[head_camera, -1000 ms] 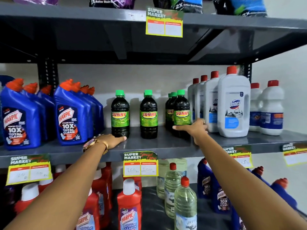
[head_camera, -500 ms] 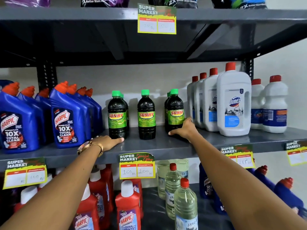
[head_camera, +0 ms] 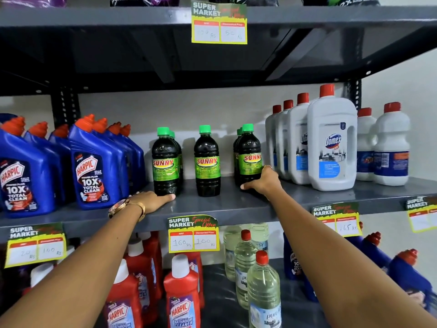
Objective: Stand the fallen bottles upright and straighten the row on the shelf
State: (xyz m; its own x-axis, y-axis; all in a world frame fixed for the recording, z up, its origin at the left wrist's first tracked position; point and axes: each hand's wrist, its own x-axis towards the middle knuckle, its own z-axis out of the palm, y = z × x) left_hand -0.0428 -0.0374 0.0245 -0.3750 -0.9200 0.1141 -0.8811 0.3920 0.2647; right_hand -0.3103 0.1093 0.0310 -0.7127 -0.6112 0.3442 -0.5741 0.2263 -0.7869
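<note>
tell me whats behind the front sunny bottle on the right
Behind the right front Sunny bottle, two more green caps show, so more bottles stand there. Their bodies are mostly covered, so anything further back is hidden.

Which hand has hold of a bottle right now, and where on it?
The right hand grips the right-most front Sunny bottle low on its body, near the base. The left hand holds nothing; it lies flat on the shelf.

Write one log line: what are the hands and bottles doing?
left hand: flat on shelf | right hand: gripping right dark bottle | dark bottles: all upright
</note>
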